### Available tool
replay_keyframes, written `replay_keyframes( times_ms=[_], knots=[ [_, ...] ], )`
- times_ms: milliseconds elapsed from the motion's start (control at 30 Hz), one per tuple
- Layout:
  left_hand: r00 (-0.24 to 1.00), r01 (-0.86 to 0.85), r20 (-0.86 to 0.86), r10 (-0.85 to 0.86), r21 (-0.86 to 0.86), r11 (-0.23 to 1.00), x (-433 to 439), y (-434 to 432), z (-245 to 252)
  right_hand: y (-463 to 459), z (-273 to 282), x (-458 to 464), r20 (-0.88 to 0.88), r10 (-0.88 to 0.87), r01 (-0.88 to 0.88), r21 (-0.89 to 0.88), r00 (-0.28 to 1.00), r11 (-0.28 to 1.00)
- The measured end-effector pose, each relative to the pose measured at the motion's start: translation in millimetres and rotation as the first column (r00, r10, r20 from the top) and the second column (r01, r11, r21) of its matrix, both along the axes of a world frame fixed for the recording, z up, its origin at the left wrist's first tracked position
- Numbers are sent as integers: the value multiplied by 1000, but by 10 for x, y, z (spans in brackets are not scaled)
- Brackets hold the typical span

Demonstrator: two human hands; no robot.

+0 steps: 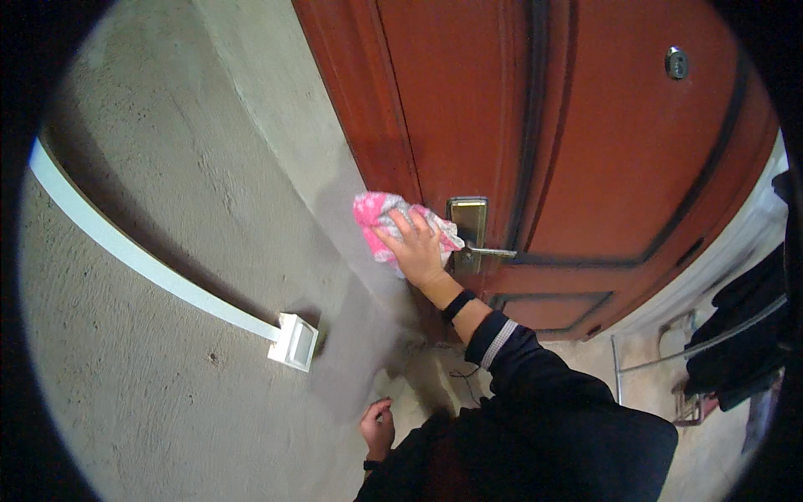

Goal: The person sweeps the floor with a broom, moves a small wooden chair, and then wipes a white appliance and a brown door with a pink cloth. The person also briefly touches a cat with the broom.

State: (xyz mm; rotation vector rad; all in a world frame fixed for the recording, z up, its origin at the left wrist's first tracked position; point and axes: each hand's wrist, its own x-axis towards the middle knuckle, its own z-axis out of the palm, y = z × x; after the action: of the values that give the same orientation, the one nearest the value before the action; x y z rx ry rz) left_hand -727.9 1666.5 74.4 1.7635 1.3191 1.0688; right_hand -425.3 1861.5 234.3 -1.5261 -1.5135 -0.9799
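My right hand [417,248] grips a crumpled pink and white cloth [376,216], its fingers spread over it. The cloth lies at the edge of a reddish-brown panelled door [464,113], just left of the metal lock plate [470,216], and partly covers it. Its right tip meets the base of the lever handle [495,252]. Lower down, my left hand [378,427] hangs near the wall with loosely curled fingers, touching neither door nor cloth; nothing shows in it.
A rough grey wall [188,251] fills the left side, with a white wall switch [295,342] and white cable trunking [157,270]. An oval lock cylinder [677,64] sits on the door. At the right are dark hanging clothes [740,320] and a metal rack [616,370].
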Motion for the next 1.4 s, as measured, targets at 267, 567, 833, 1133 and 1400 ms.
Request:
replay_keyframes(
  times_ms=[267,567,833,1133,1400],
  knots=[
    [999,15,-32,-18,-102,995,-93,-152,-17,-581,-767,82,-384,105,-367,-712,917,599],
    [989,148,28,-147,-20,989,-1,-31,40,-812,330,190,-177,243,-269,-142,954,953],
    [982,188,-14,-189,-35,981,115,-49,120,-645,-345,363,90,86,-53,-324,992,944],
    [990,137,26,-136,-16,990,-213,-91,-154,-1354,-1742,576,-156,-133,-100,-929,979,356],
    [980,198,57,-192,-131,971,-373,2,-421,-2198,-1941,814,-909,-301,-366,-185,-290,912]
  ],
)
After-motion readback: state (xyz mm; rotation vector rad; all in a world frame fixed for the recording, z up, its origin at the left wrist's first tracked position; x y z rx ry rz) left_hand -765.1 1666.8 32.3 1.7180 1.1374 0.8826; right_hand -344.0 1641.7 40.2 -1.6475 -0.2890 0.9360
